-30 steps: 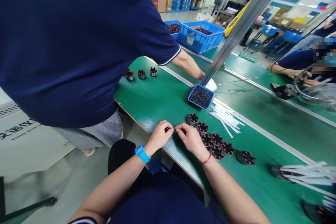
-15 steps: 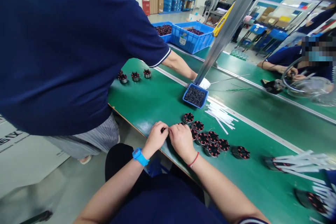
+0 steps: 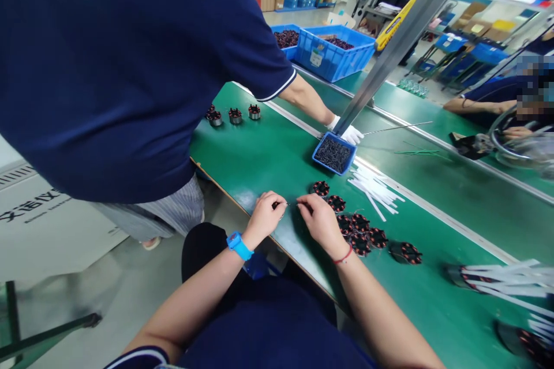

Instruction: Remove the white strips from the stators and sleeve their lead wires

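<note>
My left hand [image 3: 269, 211] is closed around a small dark piece [image 3: 276, 205], mostly hidden by the fingers, which looks like one of the motor stators. A thin dark tip sticks out toward the right. Across a short gap, my right hand [image 3: 319, 218] has thumb and forefinger pinched; anything between them is too small to make out. Beside and beyond this hand stand several motor stators [image 3: 360, 244] with black tops and copper windings. Past them are a blue bin of short black pieces [image 3: 334, 153] and a loose pile of white strips [image 3: 375, 189].
A co-worker in a dark blue shirt [image 3: 142, 81] stands close on my left, a white-gloved hand [image 3: 351, 134] behind the bin. A slanted metal post [image 3: 402, 40] rises there. White strips in a holder [image 3: 506, 274] lie right. Blue crates [image 3: 335, 55] stand at the back.
My hands have moved apart; the right one has drawn away to the right from the piece in my left. The view has shifted slightly. The co-worker's gloved hand shows more beside the bin.
</note>
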